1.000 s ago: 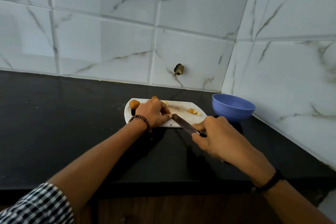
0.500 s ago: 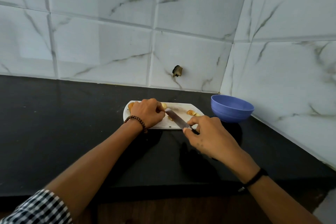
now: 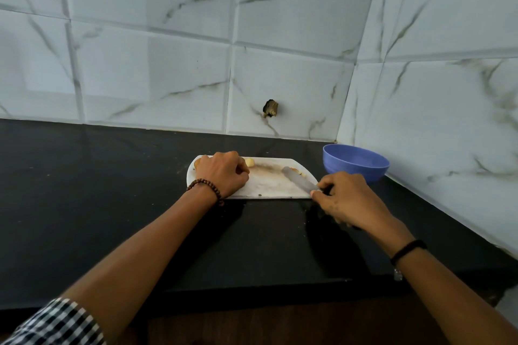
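Left of centre, the left grip (image 3: pixel 224 173) curls round a yellowish piece (image 3: pixel 250 162) on the white board (image 3: pixel 269 189), hiding most of it. An orange bit (image 3: pixel 197 163) peeks out at its left. Right of centre, the right grip (image 3: pixel 347 199) clasps the knife (image 3: pixel 298 180). Its handle is hidden and its tip lies by blurred slices (image 3: pixel 297 170). A blue bowl (image 3: pixel 356 162) stands further right on the black surface (image 3: pixel 98 190).

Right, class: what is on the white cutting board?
The left hand rests there, a yellow piece beside its fingers; the knife in the right hand lies by small slices. Whatever the left hand covers is hidden.
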`<state>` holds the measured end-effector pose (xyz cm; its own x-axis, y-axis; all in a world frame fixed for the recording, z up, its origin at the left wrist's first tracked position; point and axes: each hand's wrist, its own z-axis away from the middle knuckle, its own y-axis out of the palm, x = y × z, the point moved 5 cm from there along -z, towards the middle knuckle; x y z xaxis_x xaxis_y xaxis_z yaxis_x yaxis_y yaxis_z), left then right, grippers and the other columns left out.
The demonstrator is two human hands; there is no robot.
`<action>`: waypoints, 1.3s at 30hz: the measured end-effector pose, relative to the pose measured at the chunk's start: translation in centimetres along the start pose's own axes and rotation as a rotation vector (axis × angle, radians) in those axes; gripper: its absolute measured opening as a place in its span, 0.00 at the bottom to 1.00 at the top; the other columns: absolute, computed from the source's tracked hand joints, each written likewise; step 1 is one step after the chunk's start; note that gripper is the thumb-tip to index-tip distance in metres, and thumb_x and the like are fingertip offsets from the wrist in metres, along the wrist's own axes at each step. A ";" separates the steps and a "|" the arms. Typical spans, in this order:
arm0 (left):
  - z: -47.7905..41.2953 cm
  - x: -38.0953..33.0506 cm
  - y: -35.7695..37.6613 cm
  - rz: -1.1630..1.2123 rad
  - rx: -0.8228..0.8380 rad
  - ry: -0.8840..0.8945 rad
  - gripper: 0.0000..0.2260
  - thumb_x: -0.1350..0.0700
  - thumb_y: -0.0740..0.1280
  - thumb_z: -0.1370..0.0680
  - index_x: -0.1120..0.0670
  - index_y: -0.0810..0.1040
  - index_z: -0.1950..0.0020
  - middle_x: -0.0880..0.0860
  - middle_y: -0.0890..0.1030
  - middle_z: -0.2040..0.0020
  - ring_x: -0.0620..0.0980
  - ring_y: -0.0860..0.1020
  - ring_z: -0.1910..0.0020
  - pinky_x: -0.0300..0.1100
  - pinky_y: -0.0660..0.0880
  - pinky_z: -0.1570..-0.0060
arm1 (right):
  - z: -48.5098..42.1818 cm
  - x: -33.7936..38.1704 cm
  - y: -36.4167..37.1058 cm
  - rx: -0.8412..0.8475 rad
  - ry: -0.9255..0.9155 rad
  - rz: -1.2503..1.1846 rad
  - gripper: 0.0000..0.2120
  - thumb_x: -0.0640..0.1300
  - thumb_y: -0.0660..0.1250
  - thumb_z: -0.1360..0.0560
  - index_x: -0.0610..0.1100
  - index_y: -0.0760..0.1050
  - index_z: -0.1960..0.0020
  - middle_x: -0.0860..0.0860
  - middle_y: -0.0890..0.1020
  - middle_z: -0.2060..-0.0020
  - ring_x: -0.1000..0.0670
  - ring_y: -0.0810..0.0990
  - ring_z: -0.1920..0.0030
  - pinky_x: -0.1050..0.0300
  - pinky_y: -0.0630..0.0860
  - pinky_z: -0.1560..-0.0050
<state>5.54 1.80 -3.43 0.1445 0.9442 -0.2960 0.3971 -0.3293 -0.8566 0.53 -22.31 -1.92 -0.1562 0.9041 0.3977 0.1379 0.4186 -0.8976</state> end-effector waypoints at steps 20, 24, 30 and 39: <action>-0.2 0.5 -0.9 -0.148 -0.163 0.007 0.09 0.53 0.63 0.21 0.45 0.81 0.46 0.46 0.80 0.48 0.47 0.78 0.48 0.45 0.65 0.45 | -10.6 8.9 4.6 0.026 -0.030 -0.303 0.10 0.40 0.75 0.28 0.38 0.76 0.52 0.44 0.80 0.65 0.50 0.73 0.77 0.65 0.65 0.82; -0.1 0.1 -1.0 -0.365 -0.213 0.078 0.09 0.54 0.60 0.21 0.47 0.79 0.46 0.47 0.79 0.51 0.48 0.78 0.51 0.46 0.63 0.47 | -12.8 10.1 6.7 -0.004 -0.050 -0.256 0.08 0.40 0.74 0.30 0.40 0.75 0.55 0.42 0.81 0.58 0.45 0.79 0.67 0.58 0.71 0.77; 0.3 -1.6 -1.3 -0.431 -0.203 0.143 0.07 0.57 0.58 0.21 0.52 0.76 0.51 0.50 0.79 0.53 0.51 0.77 0.52 0.48 0.63 0.43 | -13.8 10.7 7.1 -0.087 -0.106 -0.158 0.03 0.37 0.71 0.30 0.40 0.77 0.60 0.42 0.83 0.60 0.42 0.83 0.64 0.49 0.80 0.66; -0.1 -0.6 -0.7 -0.341 -0.155 0.090 0.09 0.54 0.59 0.21 0.50 0.79 0.48 0.48 0.79 0.50 0.49 0.78 0.55 0.47 0.64 0.43 | -10.3 8.2 5.0 -0.023 -0.136 -0.173 0.12 0.41 0.80 0.33 0.43 0.78 0.57 0.45 0.84 0.65 0.48 0.82 0.70 0.58 0.74 0.75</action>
<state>5.27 1.50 -2.59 0.0568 0.9976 0.0390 0.5674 -0.0001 -0.8234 10.05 -11.87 -1.18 -0.3094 0.7994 0.5149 0.1192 0.5698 -0.8131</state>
